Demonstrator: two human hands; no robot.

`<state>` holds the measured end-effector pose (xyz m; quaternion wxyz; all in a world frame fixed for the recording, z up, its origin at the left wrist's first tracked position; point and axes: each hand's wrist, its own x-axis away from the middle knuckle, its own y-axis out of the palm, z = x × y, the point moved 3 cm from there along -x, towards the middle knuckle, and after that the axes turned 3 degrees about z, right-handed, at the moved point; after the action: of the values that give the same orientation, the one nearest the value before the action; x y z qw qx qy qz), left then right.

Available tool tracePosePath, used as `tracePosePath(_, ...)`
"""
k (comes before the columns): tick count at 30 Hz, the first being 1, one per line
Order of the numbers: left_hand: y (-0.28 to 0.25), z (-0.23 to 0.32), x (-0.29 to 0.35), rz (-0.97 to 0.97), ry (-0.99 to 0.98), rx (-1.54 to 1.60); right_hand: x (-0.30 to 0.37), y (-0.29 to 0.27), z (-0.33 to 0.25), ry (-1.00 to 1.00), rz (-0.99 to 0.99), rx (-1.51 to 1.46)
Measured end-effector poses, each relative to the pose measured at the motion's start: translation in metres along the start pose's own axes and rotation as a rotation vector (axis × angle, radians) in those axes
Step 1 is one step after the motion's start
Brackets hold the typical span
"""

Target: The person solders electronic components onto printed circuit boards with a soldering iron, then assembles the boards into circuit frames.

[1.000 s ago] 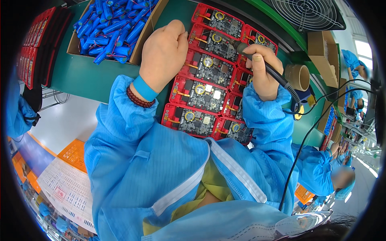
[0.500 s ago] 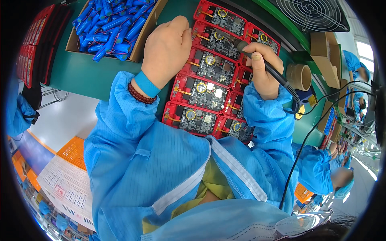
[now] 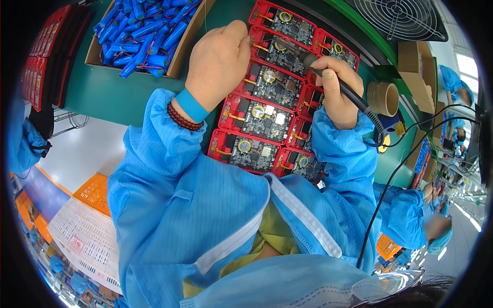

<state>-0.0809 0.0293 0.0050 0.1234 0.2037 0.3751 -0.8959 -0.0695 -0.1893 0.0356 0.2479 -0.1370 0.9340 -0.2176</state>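
Observation:
My right hand is closed round the handle of a soldering iron. Its tip points left, over a circuit board in a red case, second from the top of the left column. At that case's left edge, my left hand is closed in a pinch, its fingertips partly hidden. A thin solder wire runs up from behind this hand. More boards in red cases lie in two columns beneath both hands, most with a round yellow-ringed part.
A cardboard box of blue wired battery cells stands at the upper left. Stacked red cases are at the far left. On the right are a cardboard tube, the iron's black cable and a fan grille. Co-workers sit farther right.
My left hand has shifted slightly right, and the thin wire has moved with it. The soldering iron and my right hand stay almost where they were.

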Motion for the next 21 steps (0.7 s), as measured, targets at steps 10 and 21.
tracePosePath(10,0.014,-0.002,-0.035,0.191,0.028,-0.027,-0.026,-0.016,-0.004,0.019,0.147,-0.079)
tracePosePath(21,0.030,-0.015,-0.047,0.205,0.016,-0.098,-0.044,0.000,0.020,0.050,0.120,-0.063)
